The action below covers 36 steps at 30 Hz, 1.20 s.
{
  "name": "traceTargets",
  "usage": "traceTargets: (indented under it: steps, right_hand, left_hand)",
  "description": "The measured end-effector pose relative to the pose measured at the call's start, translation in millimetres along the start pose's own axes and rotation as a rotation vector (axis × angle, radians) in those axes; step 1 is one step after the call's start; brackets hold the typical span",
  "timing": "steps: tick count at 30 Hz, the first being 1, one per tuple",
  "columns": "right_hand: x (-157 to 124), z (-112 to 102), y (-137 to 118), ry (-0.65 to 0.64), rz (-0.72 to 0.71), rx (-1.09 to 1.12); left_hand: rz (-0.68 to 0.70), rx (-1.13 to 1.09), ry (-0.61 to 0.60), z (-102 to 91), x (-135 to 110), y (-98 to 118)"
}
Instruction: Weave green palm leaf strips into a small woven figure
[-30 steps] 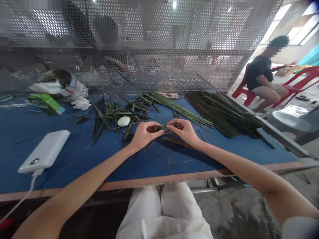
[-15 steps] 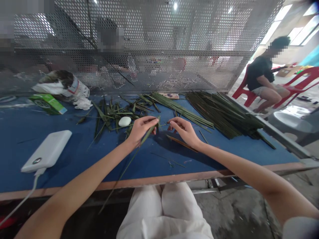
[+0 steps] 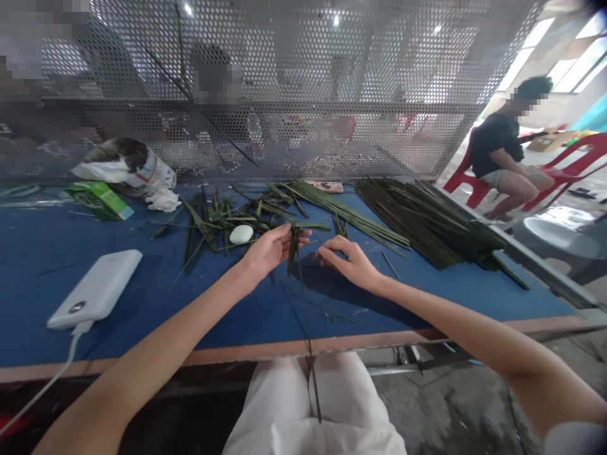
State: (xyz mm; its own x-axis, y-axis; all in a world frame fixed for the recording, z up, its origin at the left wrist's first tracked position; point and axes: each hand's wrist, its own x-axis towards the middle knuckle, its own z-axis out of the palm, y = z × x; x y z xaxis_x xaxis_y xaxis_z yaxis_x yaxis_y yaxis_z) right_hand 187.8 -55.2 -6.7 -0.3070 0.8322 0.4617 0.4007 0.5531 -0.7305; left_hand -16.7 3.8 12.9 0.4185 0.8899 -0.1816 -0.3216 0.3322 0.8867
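Observation:
My left hand (image 3: 271, 248) pinches a small folded piece of green leaf strips (image 3: 293, 246) between thumb and fingers, above the table. Short ends stick out to the right, and one long narrow leaf strip (image 3: 306, 316) hangs over the table edge in front of my trousers. Just right of the piece is my right hand (image 3: 349, 260), fingers curled and thumb close to the index finger. Whatever may be between those fingertips is hidden. A pale egg-shaped object (image 3: 241, 234) lies left of my left hand, beside a heap of cut leaf pieces (image 3: 208, 221).
Long green leaf strips (image 3: 348, 212) and a darker bundle (image 3: 422, 221) lie at right. At left are a white power bank (image 3: 97, 287) with a cable, a green box (image 3: 99, 200) and a plastic bag (image 3: 137, 167). A perforated metal panel (image 3: 303, 139) stands behind; a person (image 3: 502, 148) sits right.
The leaf piece has turned in my left hand; its long strip swung from lower left to straight down. My right hand has lowered slightly. The brown strip beneath it no longer shows.

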Motion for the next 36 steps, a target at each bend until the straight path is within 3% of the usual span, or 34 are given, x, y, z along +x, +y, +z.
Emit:
traceTargets:
  steps: [7, 16, 27, 33, 36]
  right_hand:
    - [1.3, 2.0, -1.8, -0.07, -0.038, -0.092]
    - [-3.1, 1.9, 0.9, -0.088, -0.171, -0.283]
    - [-5.4, 3.7, 1.9, -0.08, 0.007, -0.221]
    - [-3.0, 3.6, 6.9, -0.025, -0.023, -0.321]
    - [-1.0, 3.3, 9.8, -0.013, -0.015, -0.269]
  left_hand:
    - [0.04, 0.12, -0.039, 5.3, -2.4, -5.6]
    - [0.064, 0.253, -0.044, -2.5, 1.4, -11.4]
    - [0.094, 0.27, -0.002, -5.3, 1.7, -8.7]
    - [0.058, 0.199, -0.011, -7.1, 3.6, -5.3]
    - [0.066, 0.182, -0.056, -10.2, 6.2, -4.3]
